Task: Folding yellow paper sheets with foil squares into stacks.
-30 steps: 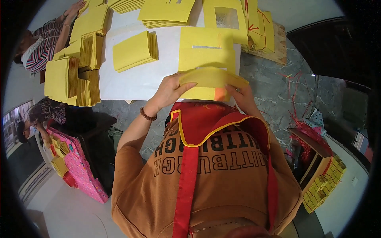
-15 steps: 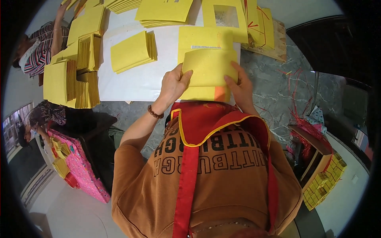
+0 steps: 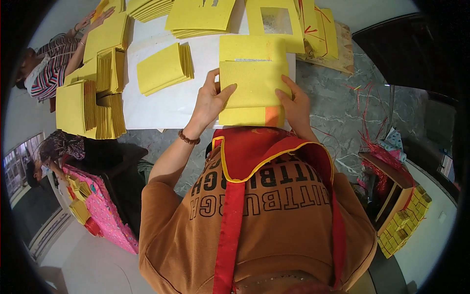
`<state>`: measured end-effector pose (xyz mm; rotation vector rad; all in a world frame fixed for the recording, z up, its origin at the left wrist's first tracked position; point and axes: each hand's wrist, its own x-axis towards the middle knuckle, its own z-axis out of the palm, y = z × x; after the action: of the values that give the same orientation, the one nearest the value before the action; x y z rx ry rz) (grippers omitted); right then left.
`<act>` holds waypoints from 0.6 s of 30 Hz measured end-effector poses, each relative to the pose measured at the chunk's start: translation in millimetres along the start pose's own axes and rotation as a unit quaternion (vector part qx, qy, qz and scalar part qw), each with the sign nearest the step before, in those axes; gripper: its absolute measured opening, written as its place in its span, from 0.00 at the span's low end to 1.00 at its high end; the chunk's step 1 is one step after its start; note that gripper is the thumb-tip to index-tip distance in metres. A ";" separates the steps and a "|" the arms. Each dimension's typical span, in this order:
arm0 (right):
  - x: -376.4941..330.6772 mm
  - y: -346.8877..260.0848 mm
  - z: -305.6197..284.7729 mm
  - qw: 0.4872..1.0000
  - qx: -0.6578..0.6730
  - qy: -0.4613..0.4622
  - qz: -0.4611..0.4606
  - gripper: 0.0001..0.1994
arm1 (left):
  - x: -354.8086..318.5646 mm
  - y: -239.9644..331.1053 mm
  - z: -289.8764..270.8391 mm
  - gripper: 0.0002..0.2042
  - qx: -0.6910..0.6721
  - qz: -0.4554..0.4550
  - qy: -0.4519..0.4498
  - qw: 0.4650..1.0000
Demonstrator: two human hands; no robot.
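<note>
A folded sheet of yellow paper (image 3: 250, 84) lies between my hands at the table's near edge. Under it is another yellow sheet (image 3: 251, 46), showing above and below, with a silver-grey strip and an orange patch partly exposed. My left hand (image 3: 213, 97) grips the folded sheet's left edge, thumb on top and fingers mostly hidden beyond the edge. At the opposite edge, my right hand (image 3: 294, 101) holds the paper with its thumb on the face. A small batch of folded yellow paper (image 3: 164, 69) rests to the left of my hands.
Stacks of folded yellow paper (image 3: 77, 109) line the table's left side. More piles (image 3: 200, 14) lie at the back, near red-tied bundles (image 3: 323, 32). A co-worker in a striped top (image 3: 51, 73) reaches in at far left; another person is below. Red strings (image 3: 374, 152) hang at right.
The folded sheet has shifted slightly left and lies squarer and flatter over the sheet beneath. Both hands stay at its sides. The striped co-worker's hands have come further into view.
</note>
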<state>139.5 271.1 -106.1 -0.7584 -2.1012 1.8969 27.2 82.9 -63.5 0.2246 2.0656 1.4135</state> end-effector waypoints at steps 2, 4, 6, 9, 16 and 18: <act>0.6 0.7 -0.9 1.000 -0.015 -0.001 0.006 0.20 | -2.2 7.0 -1.0 0.19 0.017 -0.005 0.014 1.000; 0.4 0.4 -0.4 0.999 -0.031 -0.002 0.012 0.20 | -4.1 12.4 1.8 0.21 0.348 0.326 0.203 0.855; -0.6 -2.7 1.3 1.000 -0.009 0.008 0.010 0.20 | -7.0 16.6 12.4 0.22 0.350 0.329 0.178 0.859; -1.5 -6.6 0.9 1.000 0.010 0.006 0.020 0.21 | -9.3 18.8 32.3 0.23 0.400 0.402 0.006 0.823; -7.6 -12.7 1.8 1.000 -0.029 0.006 0.009 0.21 | -1.2 -4.2 45.7 0.29 0.505 0.376 -0.060 0.775; -13.5 -10.3 3.8 0.949 -0.261 0.062 -0.164 0.25 | 0.0 -6.2 47.4 0.30 0.504 0.375 -0.059 0.776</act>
<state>146.7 260.7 -94.3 -0.5503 -2.4841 1.1045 55.6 117.5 -80.2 1.6705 2.5274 0.4031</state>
